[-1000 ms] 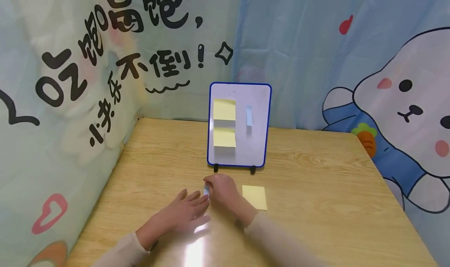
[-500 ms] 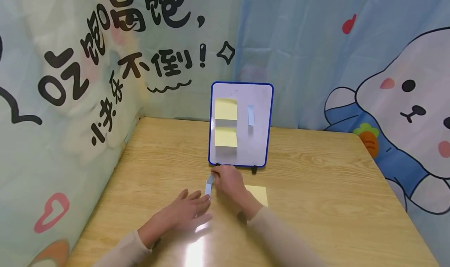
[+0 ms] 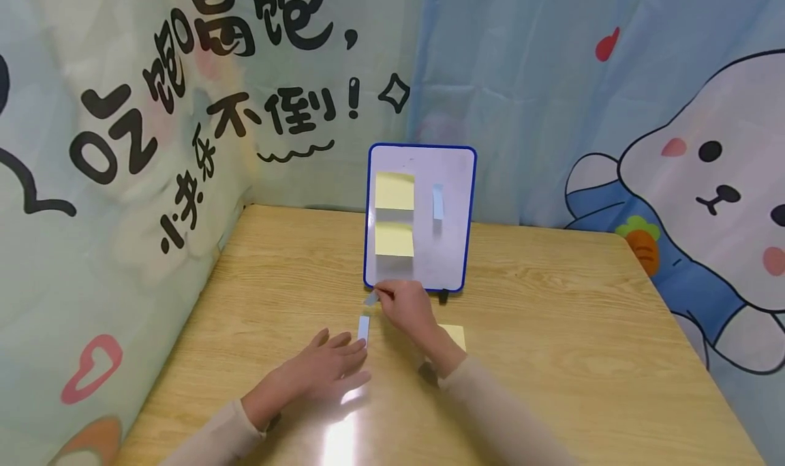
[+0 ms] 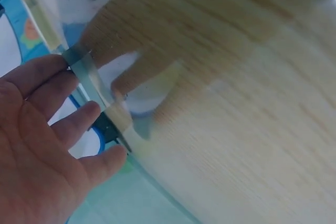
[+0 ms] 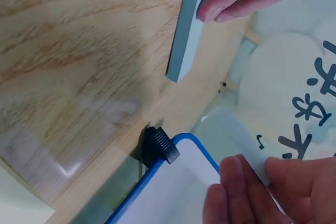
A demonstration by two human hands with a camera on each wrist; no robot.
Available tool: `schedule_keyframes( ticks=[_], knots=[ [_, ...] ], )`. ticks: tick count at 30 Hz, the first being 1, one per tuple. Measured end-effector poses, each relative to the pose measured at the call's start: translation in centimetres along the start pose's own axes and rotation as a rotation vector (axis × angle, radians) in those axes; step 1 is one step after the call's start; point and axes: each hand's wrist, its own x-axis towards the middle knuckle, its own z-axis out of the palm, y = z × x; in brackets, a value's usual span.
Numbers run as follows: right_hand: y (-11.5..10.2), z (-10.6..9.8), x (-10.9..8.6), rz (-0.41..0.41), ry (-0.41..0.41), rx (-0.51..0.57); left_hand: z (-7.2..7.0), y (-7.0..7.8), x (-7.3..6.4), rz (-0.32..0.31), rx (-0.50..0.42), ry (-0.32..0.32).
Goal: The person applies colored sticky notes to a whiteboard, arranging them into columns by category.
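Observation:
My right hand (image 3: 407, 313) pinches a narrow light blue sticky note (image 3: 371, 298) between thumb and fingers, just in front of the whiteboard's lower left corner. In the right wrist view that note (image 5: 239, 140) sticks out beyond the fingertips. Below it, a thick pad of narrow blue sticky notes (image 3: 364, 328) lies on the table. My left hand (image 3: 328, 367) has its fingers extended, and their tips touch the near end of the pad (image 5: 184, 40). The blue-framed whiteboard (image 3: 441, 255) bears two yellow sticky notes (image 3: 394, 191) at left and one blue strip (image 3: 437, 202) at right.
A yellow sticky note pad (image 3: 454, 336) lies on the wooden table (image 3: 582, 330), partly hidden by my right forearm. Black feet (image 3: 443, 296) hold the whiteboard upright. Printed curtains (image 3: 521, 112) stand behind and to the left of the table.
My right hand has moved up and away from the pad, peeling the blue sticky note off; it is now separate from the pad. My left hand has stayed in place.

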Motion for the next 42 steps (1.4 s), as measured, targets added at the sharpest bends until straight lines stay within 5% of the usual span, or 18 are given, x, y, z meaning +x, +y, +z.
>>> schedule_keyframes(
  ticks=[9,20,28,36,42],
  knots=[
    [0.4,-1.5,-0.9,0.12,-0.203,0.051,0.6,0.3,0.1,-0.011,0.027,0.071],
    [3.4,-3.9,-1.4,0.141,-0.224,0.029,0.0,0.0,-0.2,0.0,-0.006,0.15],
    [4.9,-5.8,-1.1,0.118,-0.272,-0.003,-0.7,-1.1,-0.7,-0.048,0.014,0.184],
    [6.0,-7.3,-0.4,-0.002,-0.185,-0.137,-0.9,-2.4,-1.3,-0.113,0.042,0.259],
    [6.8,-8.2,0.1,-0.02,-0.199,-0.22,-1.4,-3.2,-1.7,-0.192,0.038,0.311]
  ],
)
